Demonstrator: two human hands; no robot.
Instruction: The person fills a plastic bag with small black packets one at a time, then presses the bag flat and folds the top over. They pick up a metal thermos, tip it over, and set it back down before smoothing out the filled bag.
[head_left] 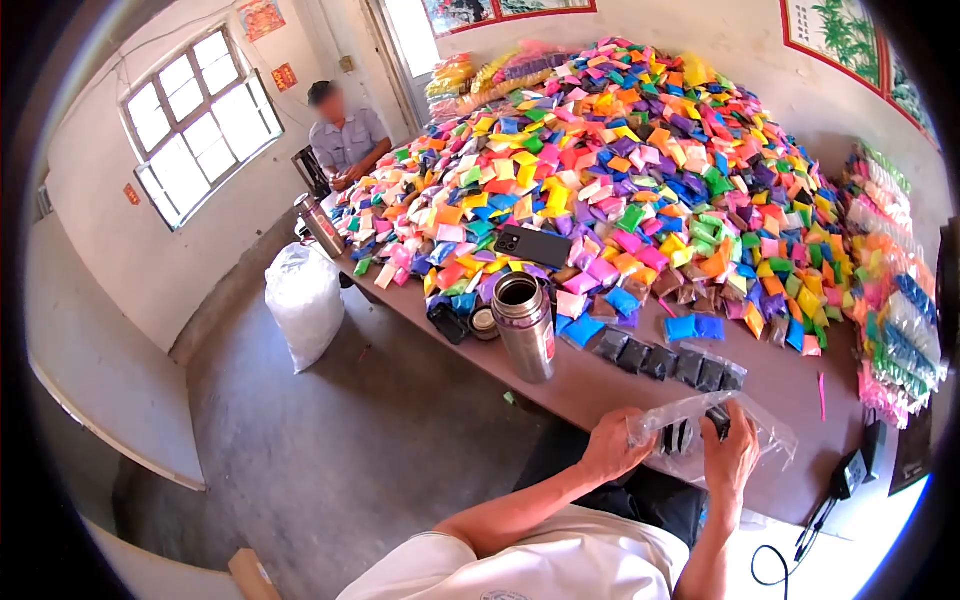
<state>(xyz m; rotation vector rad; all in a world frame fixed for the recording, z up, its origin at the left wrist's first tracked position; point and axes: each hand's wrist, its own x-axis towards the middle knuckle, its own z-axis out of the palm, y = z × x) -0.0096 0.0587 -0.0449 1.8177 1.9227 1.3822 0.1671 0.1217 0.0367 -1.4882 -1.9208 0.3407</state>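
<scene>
At the table's front edge, my left hand is closed on the side of a clear plastic bag. My right hand reaches into the bag, its fingers closed around a small black packet. More black packets show through the plastic between the two hands. Just beyond the bag, a row of several black packets lies flat on the table. Two blue packets rest behind that row.
A large heap of colourful packets covers the table's back. An uncapped steel flask and its lid stand left; a black phone lies on the heap. Cables lie right. Another person sits at the far end.
</scene>
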